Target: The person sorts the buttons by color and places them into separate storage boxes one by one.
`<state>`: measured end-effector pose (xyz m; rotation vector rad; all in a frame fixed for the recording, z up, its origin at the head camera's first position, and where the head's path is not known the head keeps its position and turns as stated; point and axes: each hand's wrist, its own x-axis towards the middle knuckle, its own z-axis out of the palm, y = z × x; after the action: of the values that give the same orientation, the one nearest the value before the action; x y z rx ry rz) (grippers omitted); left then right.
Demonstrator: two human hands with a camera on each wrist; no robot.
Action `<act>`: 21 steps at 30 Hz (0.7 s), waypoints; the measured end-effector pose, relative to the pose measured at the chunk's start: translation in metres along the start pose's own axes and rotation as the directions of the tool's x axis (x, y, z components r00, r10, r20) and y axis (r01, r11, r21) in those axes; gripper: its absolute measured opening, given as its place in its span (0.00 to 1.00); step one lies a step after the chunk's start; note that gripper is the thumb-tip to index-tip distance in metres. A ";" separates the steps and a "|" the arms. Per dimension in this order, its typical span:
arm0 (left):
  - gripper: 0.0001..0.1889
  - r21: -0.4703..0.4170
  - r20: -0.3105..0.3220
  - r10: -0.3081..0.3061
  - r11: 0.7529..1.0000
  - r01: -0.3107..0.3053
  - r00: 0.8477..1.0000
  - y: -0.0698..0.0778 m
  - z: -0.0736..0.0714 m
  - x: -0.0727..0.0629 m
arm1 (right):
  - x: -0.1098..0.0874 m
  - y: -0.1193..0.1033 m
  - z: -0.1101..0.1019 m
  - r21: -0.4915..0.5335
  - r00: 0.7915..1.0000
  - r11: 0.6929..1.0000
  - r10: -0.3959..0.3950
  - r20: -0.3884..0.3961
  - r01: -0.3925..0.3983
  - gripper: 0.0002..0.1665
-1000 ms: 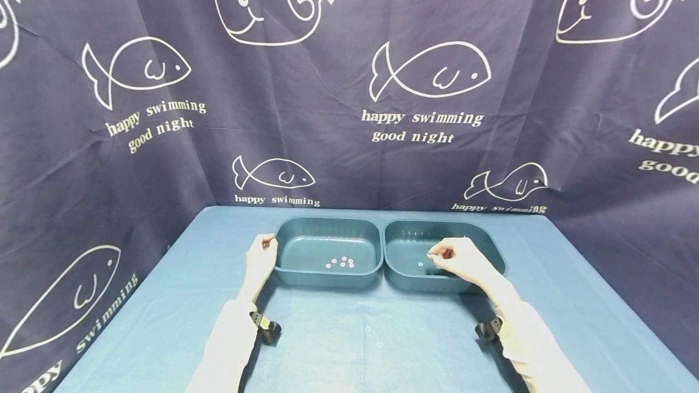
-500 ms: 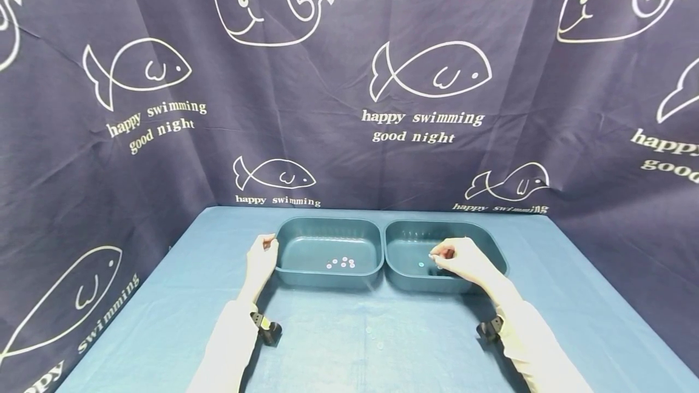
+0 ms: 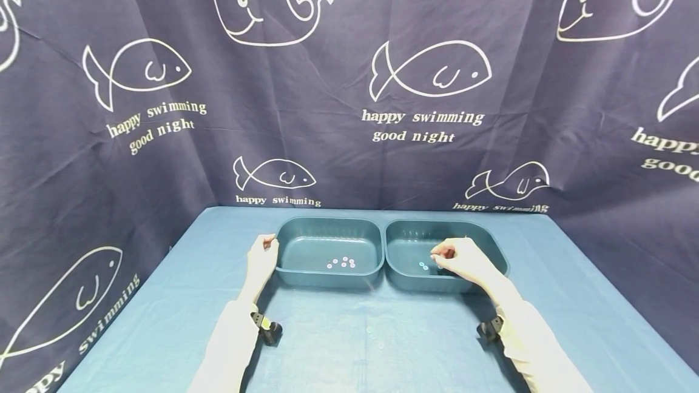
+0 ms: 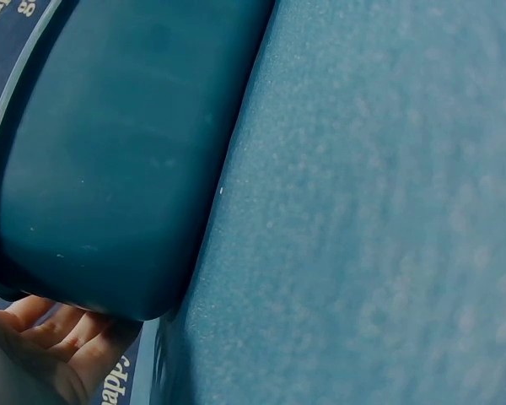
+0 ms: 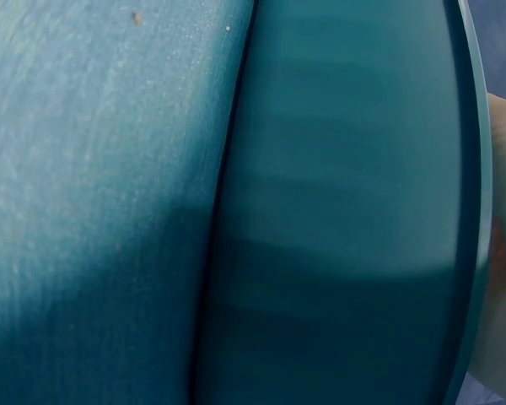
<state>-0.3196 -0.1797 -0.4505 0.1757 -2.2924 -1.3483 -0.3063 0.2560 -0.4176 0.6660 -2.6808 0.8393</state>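
Two teal bins stand side by side on the table. My left hand holds the outer end of the left bin; in the left wrist view its fingers curl against that end. Several small pale pink, button-like discs lie in the left bin. My right hand reaches over the front rim into the right bin, thumb and index fingertips close together; I cannot tell whether a disc is between them. Two small blue discs lie just below the fingertips, and another pale disc partly shows under the hand.
A few faint clear discs lie on the blue tablecloth in front of the bins. A dark blue curtain with white fish and whales hangs behind and at both sides. Each wrist wears a small black camera.
A second small blue disc now lies beside the first in the right bin; a pale bit at my right fingertips before is no longer seen there. Both hands stay nearly in place.
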 end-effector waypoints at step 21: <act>0.14 0.009 -0.003 -0.008 1.000 0.008 1.000 0.002 -0.001 -0.001 | 0.000 -0.012 0.003 0.065 0.994 0.993 -0.091 -0.060 0.095 0.07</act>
<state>-0.3182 -0.1791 -0.4491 0.1900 -2.2979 -1.3404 -0.3005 0.2455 -0.4144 0.7648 -2.5590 0.9134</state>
